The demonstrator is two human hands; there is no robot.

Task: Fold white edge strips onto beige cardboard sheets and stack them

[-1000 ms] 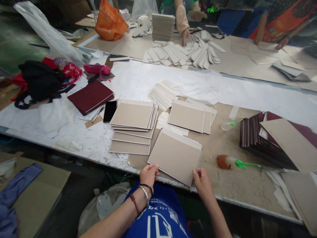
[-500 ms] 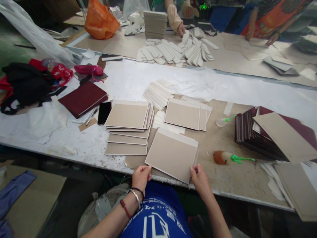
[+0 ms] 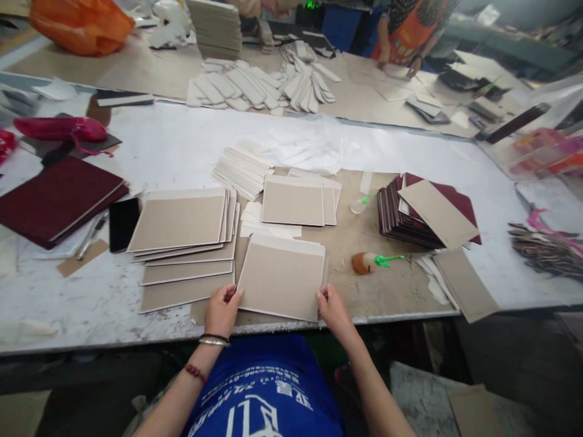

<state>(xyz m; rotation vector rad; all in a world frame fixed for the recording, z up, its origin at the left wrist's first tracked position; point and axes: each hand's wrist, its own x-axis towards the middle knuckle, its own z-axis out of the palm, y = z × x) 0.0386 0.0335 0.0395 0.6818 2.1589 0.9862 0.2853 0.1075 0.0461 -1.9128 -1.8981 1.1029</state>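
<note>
My left hand [image 3: 222, 312] and right hand [image 3: 334, 309] pinch opposite sides of the beige board [image 3: 282, 279] at the near edge of the table [image 3: 100, 303]; an uneven pull could skew it into the stack [image 3: 177, 221] just left. I can't tell what the orange bag [image 3: 82, 27] beyond holds.

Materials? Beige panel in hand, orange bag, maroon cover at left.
Beige panel: likely paperboard, matte; flat, stiff-looking, no shine.
Orange bag: probably thin plastic film, slightly glossy; crinkled folds catch light.
Maroon cover: perhaps leatherette or cloth over board; even, low-sheen surface leaves it open.
</note>
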